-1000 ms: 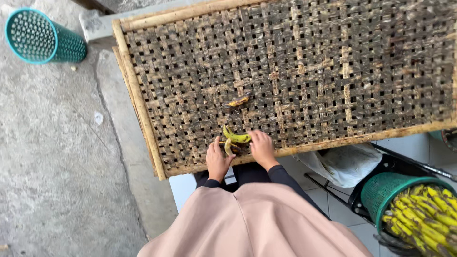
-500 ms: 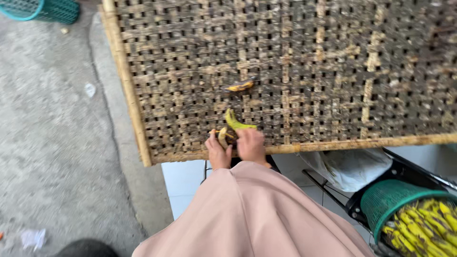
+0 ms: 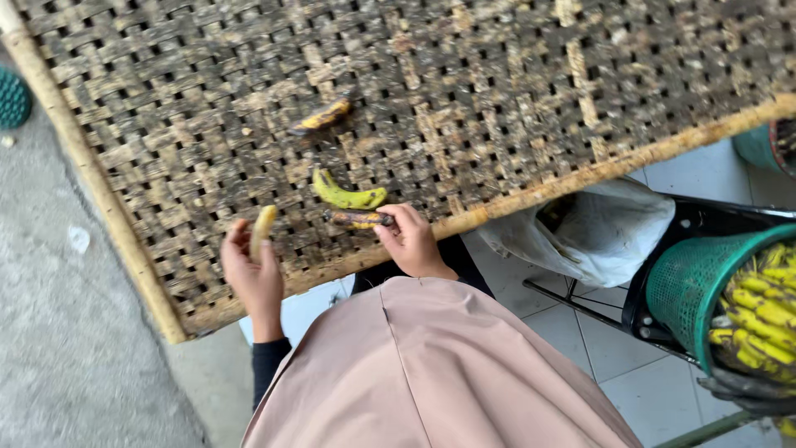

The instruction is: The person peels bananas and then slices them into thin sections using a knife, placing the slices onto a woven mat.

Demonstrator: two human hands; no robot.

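My left hand [image 3: 251, 278] holds a pale peeled banana [image 3: 262, 232] upright over the near left part of a large woven bamboo tray [image 3: 464, 108]. My right hand [image 3: 412, 241] grips a dark, spotted banana peel [image 3: 356, 219] at the tray's near edge. A yellow-green piece of peel [image 3: 347, 196] lies on the weave just beyond it. Farther out on the tray rests one dark-spotted banana [image 3: 323, 116].
A green mesh basket [image 3: 692, 290] full of yellow bananas [image 3: 759, 311] stands at the right in a black frame. A white bag [image 3: 597, 232] lies under the tray's edge. Grey concrete ground is at the left, white tiles below. Another green basket [image 3: 12, 98] is at far left.
My hands, which were together on one banana, have come apart: the left now holds the peeled fruit, the right keeps the peel. The view has moved closer to the tray.
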